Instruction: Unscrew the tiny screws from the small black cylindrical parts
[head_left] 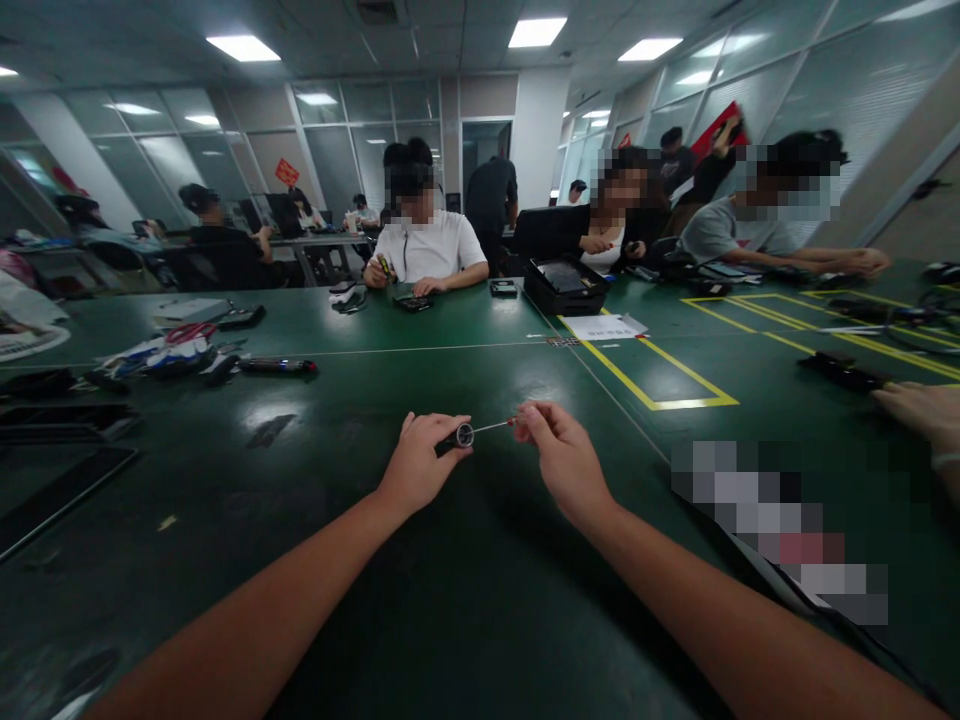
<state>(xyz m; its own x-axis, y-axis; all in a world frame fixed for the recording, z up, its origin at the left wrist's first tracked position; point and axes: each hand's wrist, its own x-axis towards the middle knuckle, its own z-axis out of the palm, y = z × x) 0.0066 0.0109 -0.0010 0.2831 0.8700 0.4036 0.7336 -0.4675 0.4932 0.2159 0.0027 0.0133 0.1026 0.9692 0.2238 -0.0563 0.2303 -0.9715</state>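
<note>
Just above the table, my left hand [418, 462] is closed on a small dark cylindrical part [465, 435], whose round, silvery-rimmed end is turned toward me. Its fingers cover the rest of the part. My right hand [564, 455] pinches a thin screwdriver [492, 428] by its small red handle, mostly hidden by the fingertips. The screwdriver's metal shaft points left, and its tip meets the round end of the part. Whether the tip sits inside or only touches the rim, I cannot tell.
On the green table [360, 400], cables and tools [176, 350] lie at the left, beside a marker-like dark tool [279, 367]. A black bin [566, 288] and a paper sheet [604, 327] stand farther back. Several people sit around; another person's hand [919, 410] rests at the right.
</note>
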